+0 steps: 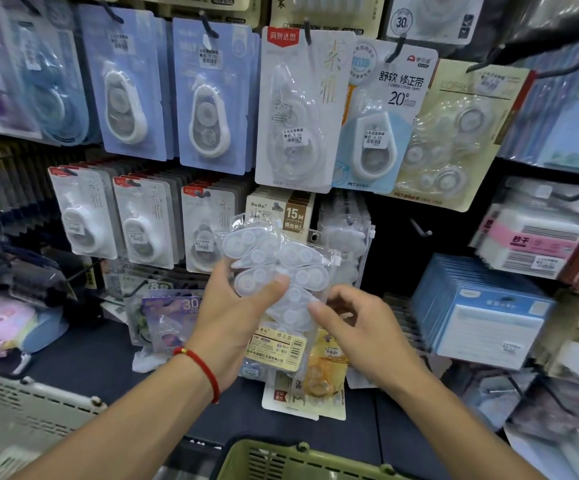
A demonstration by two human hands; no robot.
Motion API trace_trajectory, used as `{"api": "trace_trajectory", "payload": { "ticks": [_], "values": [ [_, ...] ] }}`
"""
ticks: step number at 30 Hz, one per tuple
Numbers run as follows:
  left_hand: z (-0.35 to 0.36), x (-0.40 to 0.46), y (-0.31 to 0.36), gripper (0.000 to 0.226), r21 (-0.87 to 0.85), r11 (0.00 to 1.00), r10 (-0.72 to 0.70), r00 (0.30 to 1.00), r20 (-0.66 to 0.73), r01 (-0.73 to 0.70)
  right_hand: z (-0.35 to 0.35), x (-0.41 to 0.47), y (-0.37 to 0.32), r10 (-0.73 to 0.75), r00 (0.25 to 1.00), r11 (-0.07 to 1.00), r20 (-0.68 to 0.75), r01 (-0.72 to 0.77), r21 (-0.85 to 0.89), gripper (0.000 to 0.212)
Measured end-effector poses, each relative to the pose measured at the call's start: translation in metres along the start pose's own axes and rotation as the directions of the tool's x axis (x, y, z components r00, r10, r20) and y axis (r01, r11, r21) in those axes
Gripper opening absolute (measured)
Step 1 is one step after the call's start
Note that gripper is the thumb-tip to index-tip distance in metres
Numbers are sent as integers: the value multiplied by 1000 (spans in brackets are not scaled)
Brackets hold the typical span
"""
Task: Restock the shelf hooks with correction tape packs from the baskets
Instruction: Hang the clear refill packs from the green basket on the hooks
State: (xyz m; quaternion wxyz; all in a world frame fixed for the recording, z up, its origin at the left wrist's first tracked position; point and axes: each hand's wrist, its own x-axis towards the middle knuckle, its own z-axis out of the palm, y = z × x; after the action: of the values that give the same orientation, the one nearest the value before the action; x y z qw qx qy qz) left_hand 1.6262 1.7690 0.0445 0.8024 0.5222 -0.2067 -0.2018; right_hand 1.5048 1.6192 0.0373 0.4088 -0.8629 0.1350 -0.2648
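A clear plastic bag of several white correction tape refills (281,268) is held up in front of the shelf, its yellow label at the bottom. My left hand (236,306) grips the bag from the left, thumb across its front. My right hand (350,323) touches the bag's lower right edge with thumb and fingers partly curled. An empty hook (419,228) sticks out just right of the bag. A similar clear pack (346,244) hangs behind it.
Carded correction tape packs (301,109) fill the hooks above and to the left. Blue note pad stacks (482,306) sit at the right. A white basket (21,420) is at lower left, a green basket (281,459) at bottom centre.
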Motion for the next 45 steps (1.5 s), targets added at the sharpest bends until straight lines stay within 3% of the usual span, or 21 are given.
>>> {"api": "trace_trajectory", "payload": {
  "ticks": [3,8,17,27,30,33,39,45],
  "values": [
    [1,0,2,73,37,999,12,1000,-16,-11,0,2,3,34,997,989,-72,-23,144,10],
    [-5,6,1,48,38,999,-27,997,-77,30,-11,2,6,101,970,955,-220,-33,296,16],
    [-7,10,0,50,70,994,-71,989,-131,81,-12,2,6,169,943,905,-287,-34,423,37],
    [-10,11,3,44,72,995,-54,985,-166,67,-11,2,9,173,924,930,-342,-38,366,25],
    [-9,9,3,45,135,990,-18,988,-157,39,-13,4,15,224,905,969,-362,-169,178,25],
    [-6,5,3,46,275,961,67,993,-95,-38,-15,1,13,182,912,979,-368,-205,-23,28],
    [5,-4,-3,47,355,932,34,992,124,-76,-4,-2,2,62,997,994,-36,-58,89,16],
    [5,-5,-6,46,382,920,16,981,191,-89,-3,-3,0,78,979,960,-188,-23,278,13]
  ]
}}
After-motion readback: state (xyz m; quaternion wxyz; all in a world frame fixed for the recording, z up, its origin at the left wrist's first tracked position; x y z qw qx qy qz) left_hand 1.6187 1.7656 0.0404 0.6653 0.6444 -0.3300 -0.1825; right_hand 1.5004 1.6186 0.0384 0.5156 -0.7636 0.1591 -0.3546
